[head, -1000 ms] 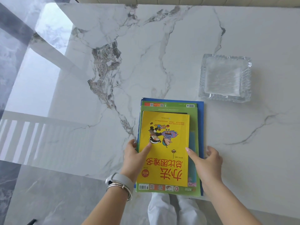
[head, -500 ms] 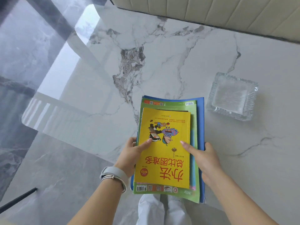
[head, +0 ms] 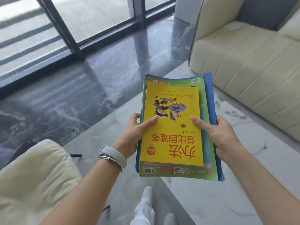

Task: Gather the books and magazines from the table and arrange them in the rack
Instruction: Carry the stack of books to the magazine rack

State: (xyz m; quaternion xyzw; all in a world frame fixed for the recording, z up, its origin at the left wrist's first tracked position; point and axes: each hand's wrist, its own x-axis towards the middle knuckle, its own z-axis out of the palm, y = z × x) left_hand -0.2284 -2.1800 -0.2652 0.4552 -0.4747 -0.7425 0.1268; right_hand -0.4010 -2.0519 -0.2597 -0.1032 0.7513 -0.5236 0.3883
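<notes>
Cushion (head: 32, 172) sits at far left. Left hand (head: 133, 133) and right hand (head: 222, 135) grip opposite edges of the stack of books (head: 175, 127), held above the table (head: 243, 184). Loosely stacked, the yellow book (head: 172, 143) could slide off if tilted.

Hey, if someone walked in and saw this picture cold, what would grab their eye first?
The bright yellow book in the middle, top of a stack with a green magazine and a blue book under it, held up off the white table. The left hand and right hand grip the stack's two sides, thumbs on the yellow cover. A cream sofa sits at upper right, a dark glossy floor at left.
</notes>
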